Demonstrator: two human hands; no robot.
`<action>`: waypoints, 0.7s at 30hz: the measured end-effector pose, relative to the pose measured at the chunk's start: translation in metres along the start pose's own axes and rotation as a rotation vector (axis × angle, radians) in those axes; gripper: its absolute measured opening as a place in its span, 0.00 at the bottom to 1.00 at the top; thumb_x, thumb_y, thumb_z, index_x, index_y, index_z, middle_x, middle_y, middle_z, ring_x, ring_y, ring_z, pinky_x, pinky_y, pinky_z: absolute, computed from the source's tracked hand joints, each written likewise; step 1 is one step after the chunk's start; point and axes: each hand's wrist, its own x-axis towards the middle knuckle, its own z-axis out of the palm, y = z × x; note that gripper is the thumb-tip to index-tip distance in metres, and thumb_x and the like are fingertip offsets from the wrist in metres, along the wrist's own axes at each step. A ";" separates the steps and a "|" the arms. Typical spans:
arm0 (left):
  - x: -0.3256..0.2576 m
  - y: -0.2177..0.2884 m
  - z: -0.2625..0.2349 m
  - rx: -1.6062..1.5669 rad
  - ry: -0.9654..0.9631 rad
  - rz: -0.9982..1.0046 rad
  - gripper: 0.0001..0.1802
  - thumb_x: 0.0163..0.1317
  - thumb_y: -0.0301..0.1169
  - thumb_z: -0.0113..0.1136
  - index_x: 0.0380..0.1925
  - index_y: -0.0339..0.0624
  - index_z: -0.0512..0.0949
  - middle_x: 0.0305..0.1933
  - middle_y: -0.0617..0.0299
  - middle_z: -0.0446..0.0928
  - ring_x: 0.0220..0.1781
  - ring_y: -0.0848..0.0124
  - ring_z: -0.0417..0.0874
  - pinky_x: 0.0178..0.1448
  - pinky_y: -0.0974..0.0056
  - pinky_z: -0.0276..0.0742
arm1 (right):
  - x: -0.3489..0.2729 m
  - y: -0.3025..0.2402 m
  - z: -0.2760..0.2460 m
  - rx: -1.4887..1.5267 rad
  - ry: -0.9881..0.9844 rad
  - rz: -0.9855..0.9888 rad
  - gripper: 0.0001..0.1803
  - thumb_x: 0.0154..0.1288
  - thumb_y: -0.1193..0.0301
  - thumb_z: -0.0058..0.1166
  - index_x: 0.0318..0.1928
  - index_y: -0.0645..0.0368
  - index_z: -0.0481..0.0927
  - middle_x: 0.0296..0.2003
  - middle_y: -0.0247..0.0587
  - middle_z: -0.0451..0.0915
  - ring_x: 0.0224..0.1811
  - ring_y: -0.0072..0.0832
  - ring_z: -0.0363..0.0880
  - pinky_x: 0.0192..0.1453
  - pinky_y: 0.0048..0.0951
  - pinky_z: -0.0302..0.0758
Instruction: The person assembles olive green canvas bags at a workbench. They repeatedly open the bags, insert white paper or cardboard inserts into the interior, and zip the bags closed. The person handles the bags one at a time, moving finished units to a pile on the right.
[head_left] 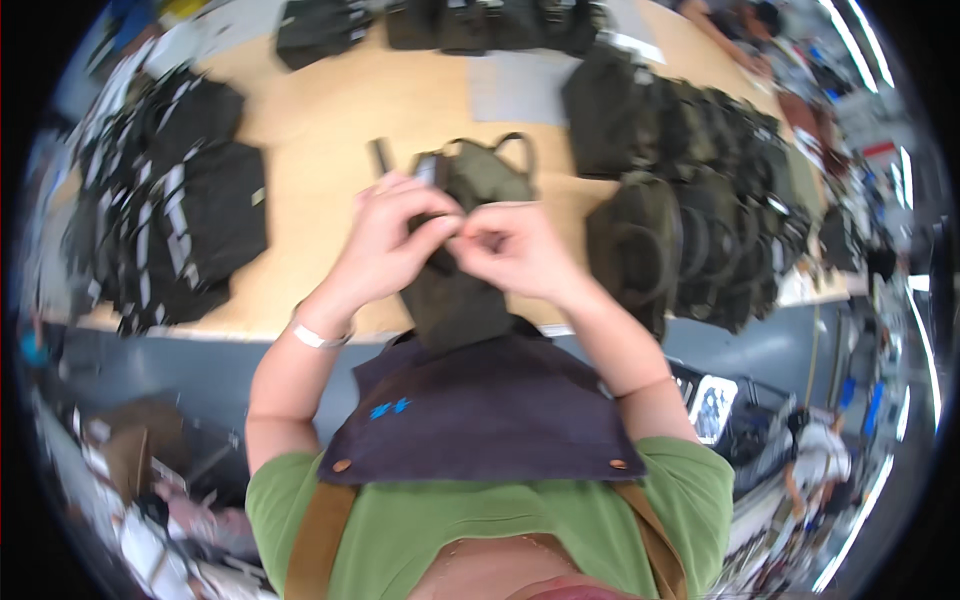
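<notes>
A dark olive bag [455, 310] lies at the near edge of the table, its lower end against my apron [480, 410]. A paler olive part with a loop handle shows beyond my hands, and a short dark strap end [380, 156] sticks up beside my left hand. Over the middle of the bag, my left hand [392, 238] and my right hand [518, 248] meet with their fingertips pinched close together. Whatever is between the fingers is too small and blurred to make out. Both hands partly cover the bag.
Stacked dark bags with pale straps [180, 210] fill the table's left side. Rows of olive bags [690, 190] stand on the right, and more dark bags [470, 25] line the far edge. Another person [735, 35] is at the far right corner of the wooden table [320, 130].
</notes>
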 end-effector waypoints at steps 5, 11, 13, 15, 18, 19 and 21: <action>-0.005 0.000 0.007 -0.031 0.060 -0.005 0.02 0.57 0.27 0.61 0.28 0.40 0.80 0.28 0.61 0.75 0.37 0.63 0.72 0.47 0.60 0.65 | 0.002 -0.001 0.000 -0.195 0.085 -0.187 0.09 0.51 0.68 0.62 0.20 0.57 0.77 0.19 0.40 0.77 0.23 0.38 0.79 0.27 0.37 0.72; -0.002 -0.002 0.011 0.098 0.049 0.016 0.03 0.57 0.26 0.61 0.28 0.39 0.80 0.27 0.62 0.74 0.37 0.65 0.72 0.47 0.62 0.65 | 0.001 0.003 -0.011 -0.351 0.091 -0.244 0.08 0.52 0.69 0.66 0.28 0.60 0.82 0.22 0.41 0.79 0.25 0.35 0.82 0.29 0.33 0.77; -0.009 -0.005 0.005 0.001 0.050 -0.039 0.03 0.57 0.26 0.62 0.27 0.39 0.80 0.27 0.62 0.74 0.37 0.65 0.72 0.47 0.62 0.64 | 0.004 0.000 -0.020 -0.305 0.027 -0.291 0.10 0.51 0.67 0.67 0.30 0.59 0.83 0.25 0.42 0.80 0.26 0.35 0.82 0.31 0.32 0.78; -0.008 -0.003 0.002 -0.019 0.031 0.014 0.04 0.57 0.26 0.62 0.27 0.39 0.80 0.27 0.62 0.74 0.36 0.66 0.72 0.47 0.62 0.64 | 0.006 -0.008 -0.053 -0.456 -0.088 -0.291 0.25 0.44 0.60 0.74 0.42 0.58 0.82 0.38 0.41 0.81 0.40 0.38 0.83 0.44 0.35 0.79; 0.000 0.010 0.005 -0.111 -0.029 0.077 0.03 0.59 0.27 0.61 0.27 0.42 0.79 0.29 0.63 0.74 0.36 0.64 0.72 0.48 0.61 0.64 | 0.017 0.010 -0.070 -0.492 -0.402 -0.234 0.35 0.37 0.58 0.76 0.48 0.59 0.80 0.45 0.46 0.80 0.50 0.44 0.79 0.53 0.39 0.75; 0.003 0.009 0.004 -0.176 -0.054 0.121 0.04 0.59 0.28 0.61 0.27 0.42 0.79 0.29 0.63 0.75 0.37 0.64 0.72 0.48 0.61 0.64 | 0.016 0.003 -0.068 -0.607 -0.506 -0.105 0.34 0.38 0.60 0.75 0.48 0.60 0.80 0.45 0.48 0.81 0.50 0.45 0.79 0.52 0.39 0.75; 0.004 0.007 -0.006 -0.197 -0.095 0.182 0.04 0.58 0.30 0.62 0.27 0.43 0.80 0.30 0.64 0.75 0.38 0.66 0.72 0.49 0.62 0.65 | 0.014 -0.014 -0.071 -0.688 -0.518 -0.080 0.27 0.39 0.64 0.73 0.43 0.59 0.81 0.38 0.47 0.82 0.45 0.45 0.80 0.47 0.40 0.76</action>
